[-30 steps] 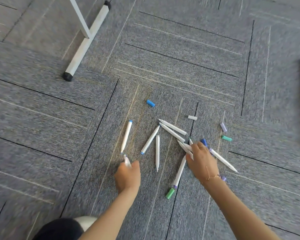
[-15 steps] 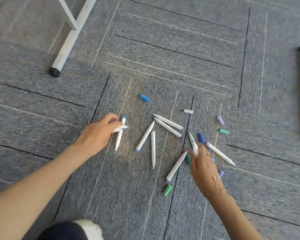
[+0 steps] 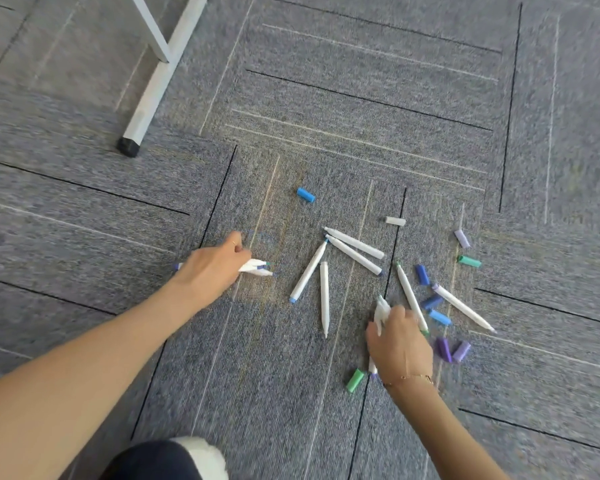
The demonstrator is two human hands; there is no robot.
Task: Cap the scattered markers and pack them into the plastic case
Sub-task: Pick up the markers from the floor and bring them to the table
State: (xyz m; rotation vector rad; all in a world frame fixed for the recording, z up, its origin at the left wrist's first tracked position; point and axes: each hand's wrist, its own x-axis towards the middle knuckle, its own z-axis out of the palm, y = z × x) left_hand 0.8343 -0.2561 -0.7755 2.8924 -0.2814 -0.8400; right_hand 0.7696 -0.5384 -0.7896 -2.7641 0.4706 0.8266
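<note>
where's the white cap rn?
Head view, right of centre: the white cap lies alone on the carpet, just beyond the two parallel markers, right of the light blue cap.

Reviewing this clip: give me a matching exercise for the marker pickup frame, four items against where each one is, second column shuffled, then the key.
Items
1. light blue cap
2. white cap
3. left hand
4. green cap

Places or states
A. just left of the right hand's wrist
B. grips a bunch of markers
C. alone on the carpet, farthest from the person
D. above the pair of side-by-side markers

Pairs: 1-C, 2-D, 3-B, 4-A
</note>
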